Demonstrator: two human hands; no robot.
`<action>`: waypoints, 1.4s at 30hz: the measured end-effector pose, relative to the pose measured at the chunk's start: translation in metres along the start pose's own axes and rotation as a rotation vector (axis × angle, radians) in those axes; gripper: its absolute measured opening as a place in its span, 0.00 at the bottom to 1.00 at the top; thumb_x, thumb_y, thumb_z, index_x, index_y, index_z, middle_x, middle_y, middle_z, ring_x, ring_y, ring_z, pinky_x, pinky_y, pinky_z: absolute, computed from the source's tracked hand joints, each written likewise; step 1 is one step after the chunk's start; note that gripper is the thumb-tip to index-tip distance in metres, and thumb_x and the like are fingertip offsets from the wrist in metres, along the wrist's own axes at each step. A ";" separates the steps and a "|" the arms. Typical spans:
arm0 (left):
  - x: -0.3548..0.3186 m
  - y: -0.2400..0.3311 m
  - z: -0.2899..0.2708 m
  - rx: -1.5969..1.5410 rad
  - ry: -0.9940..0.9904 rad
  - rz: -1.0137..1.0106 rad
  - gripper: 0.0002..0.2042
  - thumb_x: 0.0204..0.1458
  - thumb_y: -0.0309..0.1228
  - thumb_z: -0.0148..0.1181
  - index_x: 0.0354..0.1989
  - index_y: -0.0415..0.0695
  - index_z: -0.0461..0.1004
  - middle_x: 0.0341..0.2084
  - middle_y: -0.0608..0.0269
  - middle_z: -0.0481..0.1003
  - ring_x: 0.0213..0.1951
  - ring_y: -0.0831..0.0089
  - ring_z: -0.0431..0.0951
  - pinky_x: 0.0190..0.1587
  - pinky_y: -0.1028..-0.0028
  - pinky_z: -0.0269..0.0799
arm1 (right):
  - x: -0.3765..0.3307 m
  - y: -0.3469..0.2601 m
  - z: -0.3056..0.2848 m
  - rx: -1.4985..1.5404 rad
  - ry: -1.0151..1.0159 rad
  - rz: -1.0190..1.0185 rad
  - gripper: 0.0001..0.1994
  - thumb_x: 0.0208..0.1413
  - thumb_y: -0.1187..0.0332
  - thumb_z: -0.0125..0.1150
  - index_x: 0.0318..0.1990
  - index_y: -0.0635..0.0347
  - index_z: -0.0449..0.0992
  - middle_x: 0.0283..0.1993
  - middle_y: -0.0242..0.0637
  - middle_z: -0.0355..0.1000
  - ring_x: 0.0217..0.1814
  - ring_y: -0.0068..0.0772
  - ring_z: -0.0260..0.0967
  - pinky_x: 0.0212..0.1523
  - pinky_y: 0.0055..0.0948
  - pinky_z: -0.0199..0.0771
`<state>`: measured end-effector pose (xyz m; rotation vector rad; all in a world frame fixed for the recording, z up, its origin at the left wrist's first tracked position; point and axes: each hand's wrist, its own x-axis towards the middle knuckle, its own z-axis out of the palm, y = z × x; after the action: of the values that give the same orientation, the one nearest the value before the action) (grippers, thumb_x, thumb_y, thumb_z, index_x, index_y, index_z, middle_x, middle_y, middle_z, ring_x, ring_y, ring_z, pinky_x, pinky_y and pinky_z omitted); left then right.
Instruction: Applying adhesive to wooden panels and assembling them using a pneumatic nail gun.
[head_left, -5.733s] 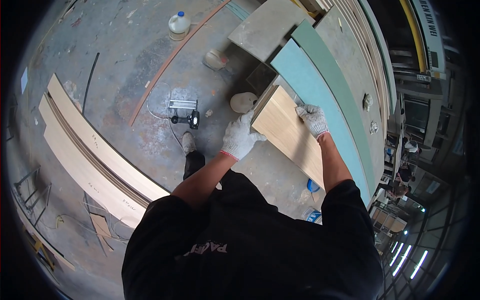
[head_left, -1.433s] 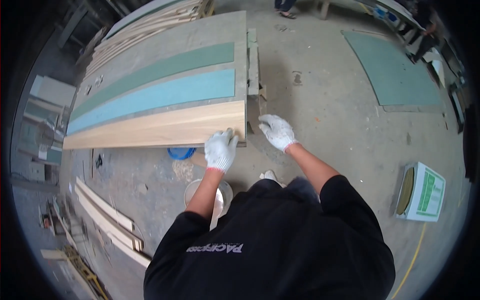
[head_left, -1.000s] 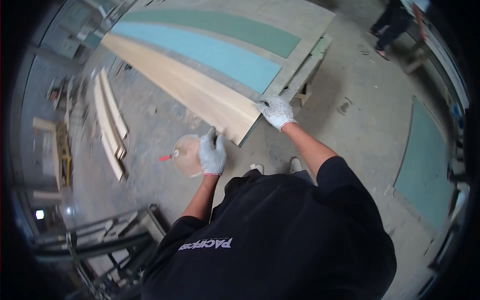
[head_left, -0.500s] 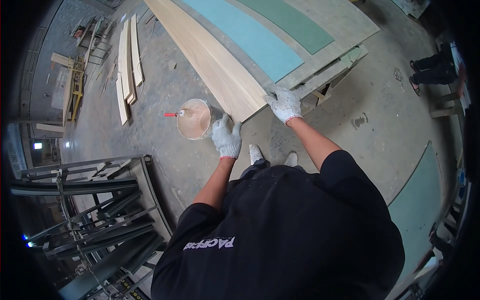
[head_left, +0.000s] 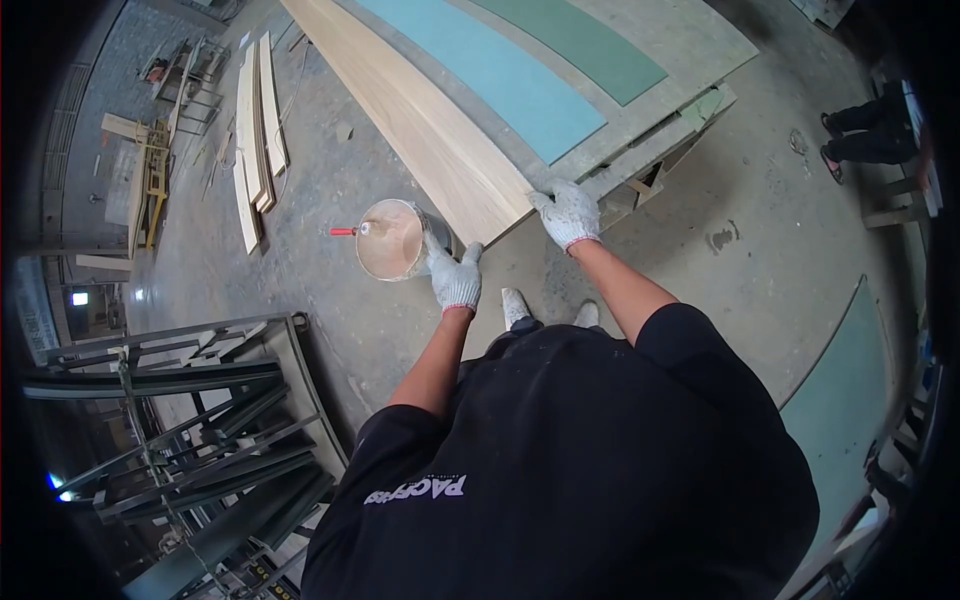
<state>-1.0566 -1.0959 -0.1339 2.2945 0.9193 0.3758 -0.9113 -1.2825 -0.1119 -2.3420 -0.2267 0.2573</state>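
A long pale wood-grain board (head_left: 440,160) stretches away from me, its near end in front of my hands. My right hand (head_left: 570,218), in a white knit glove, grips that end at its right corner, thumb on top. My left hand (head_left: 456,278), gloved the same way, is at the left corner with thumb and fingers spread apart; its thumb is close to or touching the board's edge. Beside its fingers stands a bucket (head_left: 388,242) with pinkish-beige contents. A red-handled tool (head_left: 343,232) sticks out over the bucket's left rim.
Right of the board, a light-blue strip (head_left: 490,80) and a green strip (head_left: 580,45) lie on a large grey panel (head_left: 700,45). Narrow boards (head_left: 255,150) lie at far left. A rack of dark lengths (head_left: 210,410) stands near left. Another person's legs (head_left: 870,135) are at right.
My left hand's fingers have spread, moving slightly left toward the bucket and off the board's corner. My right hand stays at its corner, nearly unmoved.
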 end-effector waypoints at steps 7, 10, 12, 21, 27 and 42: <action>-0.003 0.015 -0.008 -0.086 -0.135 -0.184 0.50 0.49 0.44 0.69 0.73 0.29 0.46 0.67 0.33 0.61 0.64 0.49 0.69 0.66 0.66 0.62 | -0.014 0.005 0.008 0.053 0.126 0.089 0.27 0.54 0.44 0.63 0.51 0.56 0.78 0.47 0.49 0.77 0.52 0.54 0.74 0.52 0.51 0.71; 0.004 0.011 -0.009 -0.097 -0.198 -0.218 0.50 0.49 0.44 0.69 0.73 0.29 0.47 0.64 0.34 0.65 0.61 0.49 0.71 0.63 0.64 0.65 | -0.020 0.003 0.017 0.029 0.184 0.094 0.28 0.54 0.43 0.63 0.55 0.53 0.75 0.47 0.49 0.77 0.52 0.54 0.74 0.51 0.54 0.70; 0.006 0.005 -0.005 -0.106 -0.234 -0.225 0.49 0.50 0.44 0.69 0.73 0.29 0.47 0.63 0.33 0.67 0.60 0.49 0.72 0.62 0.63 0.66 | -0.022 -0.002 0.022 0.019 0.153 0.092 0.28 0.57 0.44 0.61 0.54 0.57 0.75 0.48 0.52 0.76 0.52 0.56 0.74 0.51 0.53 0.71; -0.018 0.042 0.004 -0.050 -0.088 -0.108 0.35 0.58 0.33 0.58 0.71 0.29 0.52 0.57 0.35 0.73 0.56 0.49 0.77 0.58 0.63 0.70 | -0.020 0.006 0.016 0.186 0.131 0.081 0.23 0.58 0.46 0.61 0.49 0.54 0.81 0.47 0.48 0.77 0.50 0.54 0.75 0.51 0.50 0.72; -0.030 0.074 -0.012 0.000 -0.176 -0.148 0.33 0.58 0.27 0.54 0.70 0.25 0.50 0.59 0.36 0.71 0.60 0.54 0.75 0.62 0.67 0.67 | -0.016 0.016 0.028 0.190 0.136 0.031 0.20 0.59 0.49 0.59 0.49 0.51 0.81 0.51 0.41 0.78 0.51 0.48 0.75 0.53 0.50 0.72; -0.012 0.048 -0.006 -0.151 -0.234 -0.130 0.36 0.55 0.26 0.55 0.72 0.27 0.49 0.56 0.41 0.75 0.50 0.69 0.76 0.52 0.77 0.70 | -0.007 0.026 0.035 0.269 0.158 -0.030 0.18 0.60 0.51 0.57 0.47 0.52 0.83 0.49 0.41 0.79 0.49 0.47 0.77 0.49 0.50 0.74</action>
<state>-1.0439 -1.1282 -0.0986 2.0760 0.8843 0.1130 -0.9247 -1.2782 -0.1539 -2.0786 -0.1399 0.0816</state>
